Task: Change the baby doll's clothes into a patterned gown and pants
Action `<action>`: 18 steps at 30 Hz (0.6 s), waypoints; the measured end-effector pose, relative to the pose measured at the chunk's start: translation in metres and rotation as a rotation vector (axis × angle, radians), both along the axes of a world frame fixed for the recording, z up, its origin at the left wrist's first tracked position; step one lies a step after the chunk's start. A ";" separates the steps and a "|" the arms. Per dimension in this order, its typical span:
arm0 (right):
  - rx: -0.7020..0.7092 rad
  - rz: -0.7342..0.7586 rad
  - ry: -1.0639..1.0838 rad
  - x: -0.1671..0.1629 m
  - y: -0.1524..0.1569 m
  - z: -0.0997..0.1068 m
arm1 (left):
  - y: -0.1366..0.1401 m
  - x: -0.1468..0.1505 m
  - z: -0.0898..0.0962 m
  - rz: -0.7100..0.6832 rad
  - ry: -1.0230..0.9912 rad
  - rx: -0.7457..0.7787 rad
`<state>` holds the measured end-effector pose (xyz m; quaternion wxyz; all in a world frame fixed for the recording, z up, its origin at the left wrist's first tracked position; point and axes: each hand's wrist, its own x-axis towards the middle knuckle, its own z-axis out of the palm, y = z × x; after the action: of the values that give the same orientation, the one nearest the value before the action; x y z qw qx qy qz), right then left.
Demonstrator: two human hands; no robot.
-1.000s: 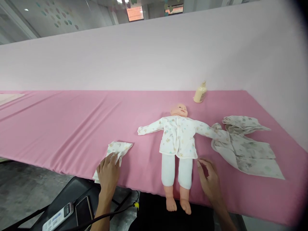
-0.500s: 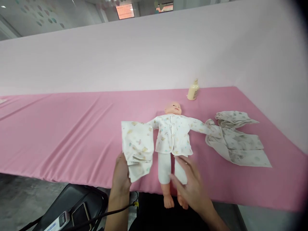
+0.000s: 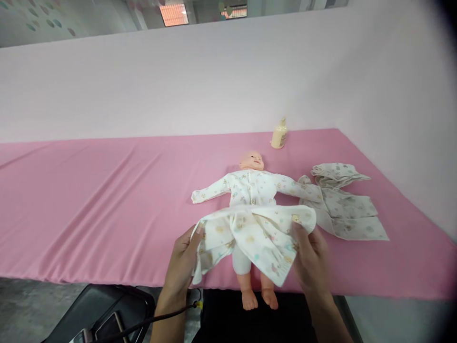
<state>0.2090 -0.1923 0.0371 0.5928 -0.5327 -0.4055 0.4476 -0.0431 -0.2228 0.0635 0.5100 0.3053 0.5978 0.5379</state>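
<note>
A pair of white printed baby pants (image 3: 264, 233) is stretched by its upper edge between my two hands, over the doll's lower body. My left hand (image 3: 185, 257) pinches the left end. The right end is gripped in my right hand (image 3: 310, 255). Beneath lies a baby doll (image 3: 252, 161) on its back, its arms spread in a white printed jacket (image 3: 252, 186). White leggings (image 3: 241, 259) show below the pants, with the doll's bare feet at the table's front edge. The jacket's lower part is hidden behind the pants.
Folded printed clothes (image 3: 352, 209) lie right of the doll, touching its sleeve. A cream pump bottle (image 3: 279, 134) stands behind the doll near the wall. Pink cloth (image 3: 89, 205) covers the table. A black chair (image 3: 103, 309) with a phone stands at lower left, with a cable beside my left arm.
The folded pants have been opened out and moved right, over the doll's legs. My right hand, empty before, has taken hold of their right end. The view has shifted slightly.
</note>
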 end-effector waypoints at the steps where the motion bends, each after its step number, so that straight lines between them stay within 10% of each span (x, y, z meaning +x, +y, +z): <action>1: -0.027 -0.005 0.063 0.003 0.003 0.002 | -0.001 -0.007 -0.001 0.001 0.021 -0.019; 11: -0.159 0.220 0.247 -0.004 0.018 0.017 | -0.014 -0.059 -0.011 -0.086 0.242 -0.123; 18: -0.291 0.475 0.160 -0.010 0.007 0.024 | -0.008 -0.035 0.011 -0.696 0.394 0.058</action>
<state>0.1986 -0.1852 0.0612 0.4188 -0.4654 -0.4022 0.6680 -0.0781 -0.2303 0.0749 0.5285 0.6011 0.5296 0.2809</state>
